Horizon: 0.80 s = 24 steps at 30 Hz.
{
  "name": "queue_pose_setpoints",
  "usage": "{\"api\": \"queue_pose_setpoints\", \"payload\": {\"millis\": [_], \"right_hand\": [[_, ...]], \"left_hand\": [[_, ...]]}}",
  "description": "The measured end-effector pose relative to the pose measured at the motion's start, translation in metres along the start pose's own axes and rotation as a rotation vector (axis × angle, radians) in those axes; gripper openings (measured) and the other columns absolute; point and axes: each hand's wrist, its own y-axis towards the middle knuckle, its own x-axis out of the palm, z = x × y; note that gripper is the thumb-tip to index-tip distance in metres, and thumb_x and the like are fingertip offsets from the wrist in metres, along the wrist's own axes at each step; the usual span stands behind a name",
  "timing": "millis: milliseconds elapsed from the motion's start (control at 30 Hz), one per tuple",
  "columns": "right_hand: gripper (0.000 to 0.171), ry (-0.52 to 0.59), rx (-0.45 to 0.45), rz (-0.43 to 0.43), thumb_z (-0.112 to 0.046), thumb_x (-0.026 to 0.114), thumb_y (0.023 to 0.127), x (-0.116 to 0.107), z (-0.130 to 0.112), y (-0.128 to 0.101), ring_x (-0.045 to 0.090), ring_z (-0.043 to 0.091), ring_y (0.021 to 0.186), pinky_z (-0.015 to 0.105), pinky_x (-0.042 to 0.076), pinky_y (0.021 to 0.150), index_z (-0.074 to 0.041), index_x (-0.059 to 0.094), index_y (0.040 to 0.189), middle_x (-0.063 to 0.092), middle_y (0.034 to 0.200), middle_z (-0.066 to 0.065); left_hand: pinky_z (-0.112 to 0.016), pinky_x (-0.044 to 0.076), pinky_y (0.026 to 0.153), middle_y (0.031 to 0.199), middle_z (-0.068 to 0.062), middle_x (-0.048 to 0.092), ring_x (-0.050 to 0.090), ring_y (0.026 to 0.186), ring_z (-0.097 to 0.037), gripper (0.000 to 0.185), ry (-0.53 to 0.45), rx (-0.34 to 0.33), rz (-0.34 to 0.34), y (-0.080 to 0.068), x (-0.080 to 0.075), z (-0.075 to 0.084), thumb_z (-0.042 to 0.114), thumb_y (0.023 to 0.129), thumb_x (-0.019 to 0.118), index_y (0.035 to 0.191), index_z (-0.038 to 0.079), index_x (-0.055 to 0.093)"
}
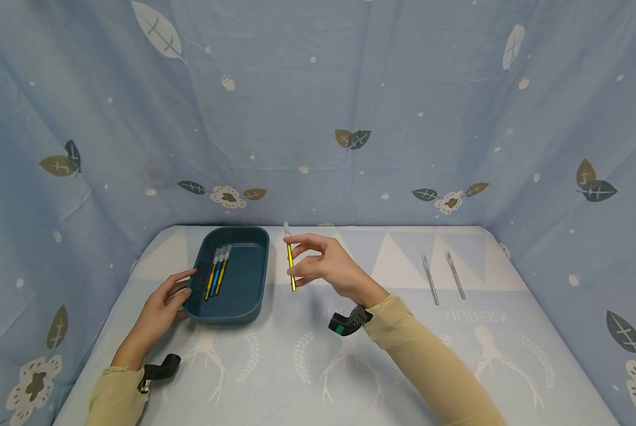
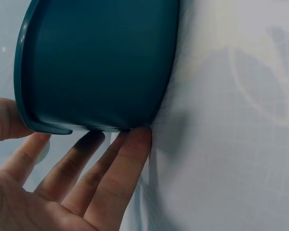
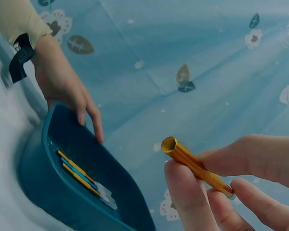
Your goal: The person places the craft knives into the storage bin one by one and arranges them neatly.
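My right hand (image 1: 325, 263) pinches a gold craft knife (image 1: 290, 260) between thumb and fingers, its clear-capped end up. In the right wrist view its hollow, round butt end faces the camera. To the left, a dark teal tray (image 1: 248, 287) holds two gold craft knives and a blue craft knife (image 1: 216, 279), lying side by side with caps pointing away. My left hand (image 1: 160, 307) touches the tray's left side. In the left wrist view its extended fingers (image 2: 118, 178) rest against the outer wall, with the thumb at the rim.
Two silver craft knives with clear caps, a left one (image 1: 431, 283) and a right one (image 1: 456, 278), lie on the right part of the table. A pale patterned cloth (image 1: 275, 384) covers the tabletop. Blue printed curtains (image 1: 307, 106) enclose the back and sides.
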Motion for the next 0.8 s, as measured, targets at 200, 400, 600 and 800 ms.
{"api": "queue_pose_setpoints", "payload": {"millis": [200, 400, 600, 800], "right_hand": [[0.06, 0.018, -0.004, 0.004, 0.002, 0.084, 0.092, 0.013, 0.001, 0.017, 0.077, 0.027, 0.088, 0.061, 0.063, 0.088, -0.012, 0.067, 0.148, 0.063, 0.123, 0.017], [0.062, 0.066, 0.008, 0.002, 0.005, 0.082, 0.092, 0.024, 0.003, 0.033, 0.077, 0.027, 0.089, 0.06, 0.062, 0.089, -0.01, 0.066, 0.15, 0.063, 0.121, 0.016], [0.064, 0.103, 0.025, 0.007, 0.008, 0.082, 0.092, 0.033, 0.008, 0.05, 0.077, 0.028, 0.089, 0.057, 0.063, 0.087, -0.009, 0.065, 0.151, 0.063, 0.122, 0.017], [0.063, 0.083, 0.037, 0.036, 0.009, 0.082, 0.093, 0.044, 0.012, 0.064, 0.076, 0.027, 0.084, 0.056, 0.064, 0.087, -0.009, 0.065, 0.152, 0.062, 0.124, 0.018]], "left_hand": [[-0.033, 0.059, 0.081, 0.172, -0.031, 0.033, 0.045, 0.146, -0.056, 0.057, 0.003, 0.001, -0.007, 0.0, 0.0, -0.002, 0.028, 0.121, 0.047, 0.173, 0.014, 0.032], [-0.033, 0.06, 0.081, 0.171, -0.032, 0.033, 0.046, 0.146, -0.057, 0.056, 0.0, -0.012, -0.003, 0.0, 0.0, -0.003, 0.027, 0.121, 0.047, 0.174, 0.015, 0.032], [-0.032, 0.06, 0.081, 0.17, -0.032, 0.034, 0.047, 0.145, -0.056, 0.055, -0.01, -0.008, -0.002, 0.001, 0.0, 0.0, 0.026, 0.12, 0.048, 0.173, 0.013, 0.034], [-0.032, 0.06, 0.082, 0.171, -0.031, 0.034, 0.046, 0.146, -0.056, 0.056, 0.006, -0.005, -0.002, 0.001, -0.001, 0.0, 0.027, 0.12, 0.048, 0.172, 0.013, 0.034]]}}
